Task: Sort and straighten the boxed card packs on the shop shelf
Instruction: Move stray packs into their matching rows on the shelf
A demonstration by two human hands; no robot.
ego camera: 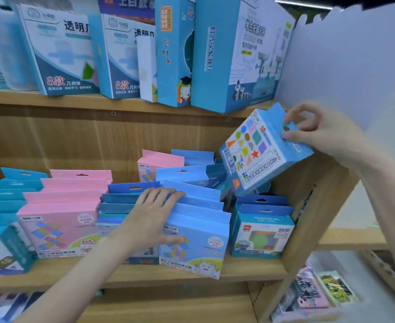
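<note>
While tilted, shapes box (259, 150) hang-tab between right fingers (289, 136).

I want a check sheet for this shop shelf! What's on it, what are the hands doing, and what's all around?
Surface: wooden shelf, light boards, holding rows of packs.
Job's things: pink card packs and blue card packs stand in rows, some leaning; small teal boxes at the right end; one blue shapes box is lifted, tilted above the rows.
Clutter: nothing seen.
Grippers: left hand rests flat on the blue pack tops; right hand pinches the shapes box by its hanging tab.
Cables: nothing seen.
Surroundings: tall blue teaching-kit boxes on the shelf above; more packets on a lower shelf at the right.
</note>
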